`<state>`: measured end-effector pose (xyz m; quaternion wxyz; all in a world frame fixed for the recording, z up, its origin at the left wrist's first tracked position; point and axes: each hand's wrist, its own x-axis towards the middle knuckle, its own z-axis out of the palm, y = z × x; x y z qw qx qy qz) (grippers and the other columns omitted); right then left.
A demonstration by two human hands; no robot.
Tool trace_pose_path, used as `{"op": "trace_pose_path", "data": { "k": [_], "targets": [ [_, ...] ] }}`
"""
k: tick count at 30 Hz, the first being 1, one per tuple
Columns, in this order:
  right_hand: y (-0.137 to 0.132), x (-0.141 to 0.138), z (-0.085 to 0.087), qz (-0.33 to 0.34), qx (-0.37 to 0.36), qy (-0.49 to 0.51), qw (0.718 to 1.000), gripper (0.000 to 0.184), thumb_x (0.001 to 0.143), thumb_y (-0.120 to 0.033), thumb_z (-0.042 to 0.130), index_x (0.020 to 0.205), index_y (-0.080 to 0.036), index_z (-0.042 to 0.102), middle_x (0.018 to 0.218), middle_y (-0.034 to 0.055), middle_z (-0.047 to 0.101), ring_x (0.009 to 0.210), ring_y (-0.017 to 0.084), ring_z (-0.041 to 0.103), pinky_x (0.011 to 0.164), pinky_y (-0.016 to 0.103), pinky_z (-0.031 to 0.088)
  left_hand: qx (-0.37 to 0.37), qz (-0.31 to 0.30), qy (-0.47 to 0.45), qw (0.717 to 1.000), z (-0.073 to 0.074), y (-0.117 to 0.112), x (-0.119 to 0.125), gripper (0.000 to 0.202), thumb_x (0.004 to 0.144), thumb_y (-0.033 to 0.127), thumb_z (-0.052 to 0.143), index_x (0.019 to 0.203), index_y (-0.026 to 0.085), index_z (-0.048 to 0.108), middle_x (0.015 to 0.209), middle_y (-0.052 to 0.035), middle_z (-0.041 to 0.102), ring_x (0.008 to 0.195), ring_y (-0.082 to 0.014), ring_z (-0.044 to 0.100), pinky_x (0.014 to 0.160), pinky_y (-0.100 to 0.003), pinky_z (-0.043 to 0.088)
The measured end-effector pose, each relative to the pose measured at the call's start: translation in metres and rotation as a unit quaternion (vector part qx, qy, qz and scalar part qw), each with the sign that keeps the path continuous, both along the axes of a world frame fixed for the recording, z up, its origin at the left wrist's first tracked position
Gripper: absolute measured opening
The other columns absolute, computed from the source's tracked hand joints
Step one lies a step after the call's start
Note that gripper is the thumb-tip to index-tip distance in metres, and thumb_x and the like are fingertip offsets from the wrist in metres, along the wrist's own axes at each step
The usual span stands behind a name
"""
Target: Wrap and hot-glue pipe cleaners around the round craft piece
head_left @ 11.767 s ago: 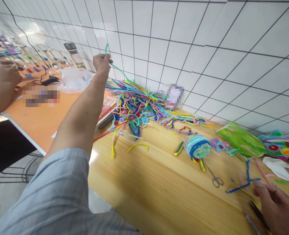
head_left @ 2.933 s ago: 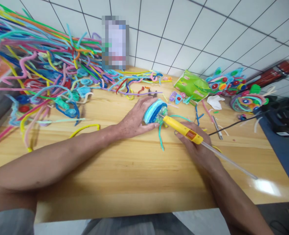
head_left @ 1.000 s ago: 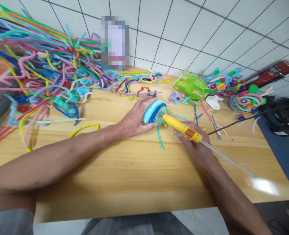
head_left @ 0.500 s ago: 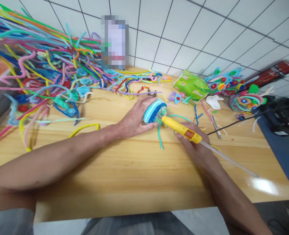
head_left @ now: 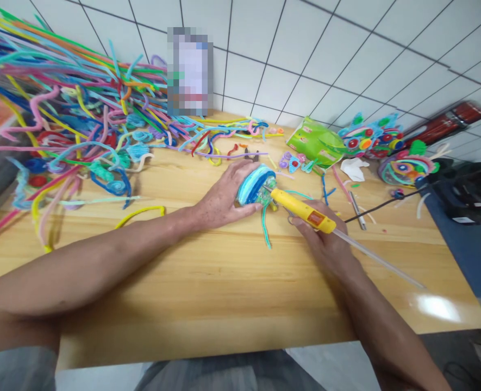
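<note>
My left hand (head_left: 224, 198) grips a round bundle (head_left: 255, 184) of coiled blue and green pipe cleaners, held against the wooden table (head_left: 207, 282). My right hand (head_left: 325, 239) is wrapped round a yellow glue gun (head_left: 303, 212), its nozzle touching the bundle's right side. A clear glue stick (head_left: 379, 260) sticks out of the gun's back toward the right. A teal pipe cleaner (head_left: 266, 231) hangs loose from the bundle onto the table.
A big heap of coloured pipe cleaners (head_left: 69, 119) covers the table's far left. A green packet (head_left: 316, 144), finished pipe-cleaner pieces (head_left: 387, 149), white tissue (head_left: 354, 168) and a black cord (head_left: 387, 205) lie at the far right. A tiled wall (head_left: 305, 49) stands behind.
Since 11.8 s ago my left hand left the pile and took the bundle; my right hand took the glue gun. Over the last second, only slight shifts.
</note>
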<state>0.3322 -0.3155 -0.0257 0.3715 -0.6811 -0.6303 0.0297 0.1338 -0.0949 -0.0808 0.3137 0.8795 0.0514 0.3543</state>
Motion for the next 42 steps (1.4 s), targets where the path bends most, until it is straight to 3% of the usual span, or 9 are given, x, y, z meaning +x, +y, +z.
{"op": "trace_pose_path", "data": {
  "k": [42],
  "targets": [
    [0.0003, -0.0021, 0.0013, 0.015, 0.016, -0.023, 0.999, 0.01, 0.104, -0.029, 0.068, 0.114, -0.029, 0.068, 0.106, 0.0053, 0.08, 0.096, 0.026, 0.077, 0.089, 0.044, 0.062, 0.017, 0.001, -0.016, 1.0, -0.0013, 0.0006, 0.0005, 0.088, 0.098, 0.05, 0.078, 0.168, 0.027, 0.032, 0.165, -0.0208, 0.047, 0.159, -0.0391, 0.043, 0.134, -0.066, 0.036]
  ]
}}
